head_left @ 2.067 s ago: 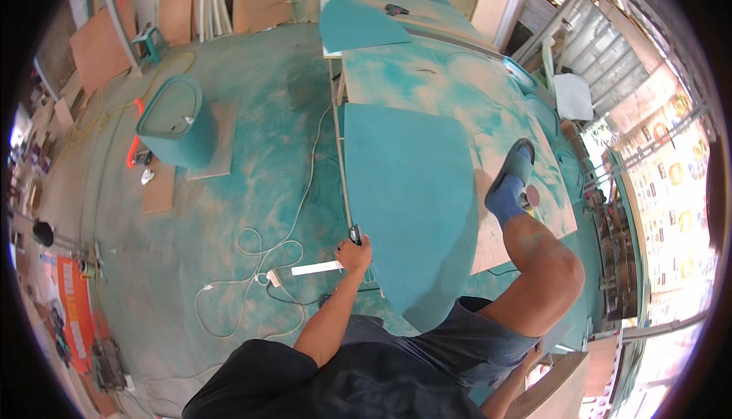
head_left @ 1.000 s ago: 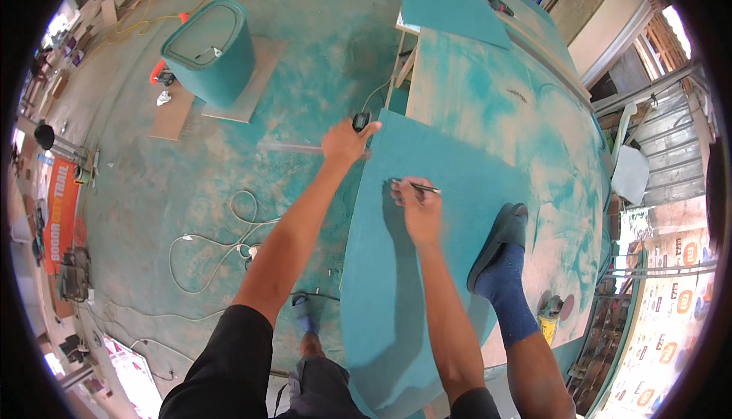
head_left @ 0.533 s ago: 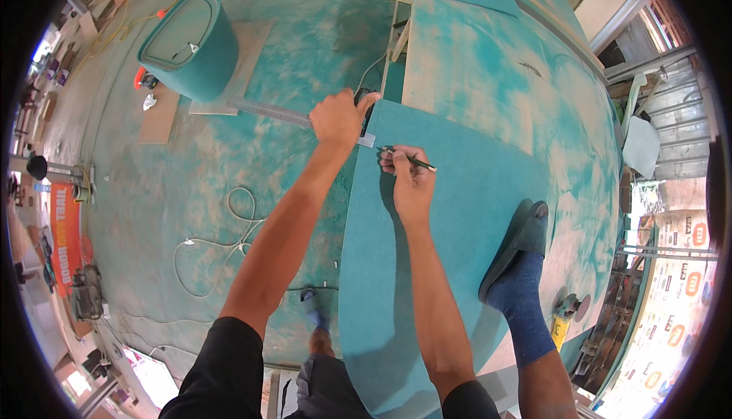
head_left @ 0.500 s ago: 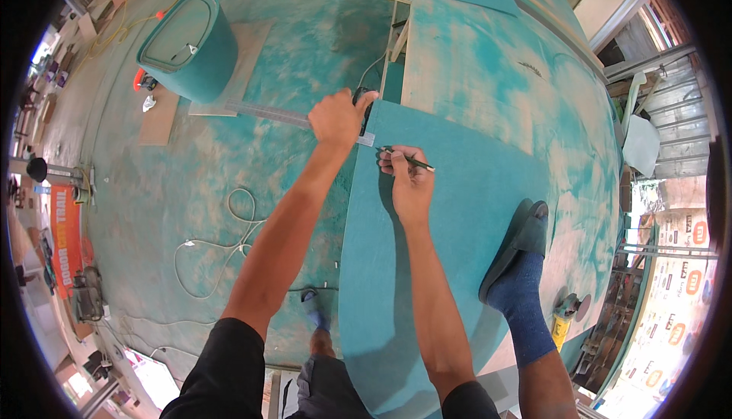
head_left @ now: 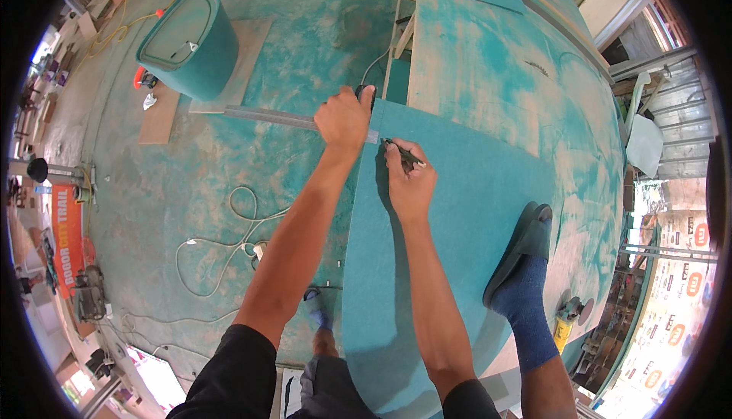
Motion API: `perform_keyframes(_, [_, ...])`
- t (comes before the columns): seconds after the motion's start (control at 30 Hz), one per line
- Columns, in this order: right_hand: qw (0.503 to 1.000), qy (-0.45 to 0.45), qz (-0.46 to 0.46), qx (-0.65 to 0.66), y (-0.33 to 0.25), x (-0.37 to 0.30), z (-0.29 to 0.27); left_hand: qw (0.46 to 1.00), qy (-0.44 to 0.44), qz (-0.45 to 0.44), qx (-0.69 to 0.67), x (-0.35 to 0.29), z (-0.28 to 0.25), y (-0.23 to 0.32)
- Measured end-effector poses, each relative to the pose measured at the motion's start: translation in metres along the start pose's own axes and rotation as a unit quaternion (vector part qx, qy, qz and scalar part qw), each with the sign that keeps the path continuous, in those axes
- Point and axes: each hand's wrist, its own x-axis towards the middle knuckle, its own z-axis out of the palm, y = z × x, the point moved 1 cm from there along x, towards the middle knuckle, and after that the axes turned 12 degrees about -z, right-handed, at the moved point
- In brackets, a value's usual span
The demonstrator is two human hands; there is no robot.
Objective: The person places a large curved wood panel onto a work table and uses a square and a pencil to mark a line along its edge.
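Observation:
My left hand [head_left: 341,120] is closed around a combination square with a metal ruler blade [head_left: 267,116] and a dark head [head_left: 367,99]. The blade sticks out to the left past the board, and its short end lies on the board's edge. Between the fingers of my right hand [head_left: 410,177] is a dark pen [head_left: 409,155], its tip at the board just right of the blade's end. Beneath both hands is a large teal board [head_left: 457,190], its left edge overhanging the floor.
My sandalled foot [head_left: 526,255] rests on the board at right, near a yellow angle grinder [head_left: 564,324]. The board lies on a teal-stained wooden worktop [head_left: 488,61]. On the floor at left are a teal tub [head_left: 194,53] and a loose pale cable [head_left: 194,293].
The square has slid slightly right along with my left hand, its blade now more level. My right hand has shifted a little right, and the pen tip has moved up and right.

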Motion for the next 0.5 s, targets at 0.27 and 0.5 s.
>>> perform_keyframes(0.27, [0.998, 0.013, -0.058, -0.020, 0.0102, 0.0067, 0.0056, 1.000, 0.010, -0.006, -0.011, 0.0005, 0.0040, 0.0032])
perform_keyframes(0.5, [0.995, -0.027, -0.057, -0.081, 0.0085, 0.0078, 0.0045, 1.000, 0.011, 0.005, -0.010, -0.0002, 0.0063, 0.0021])
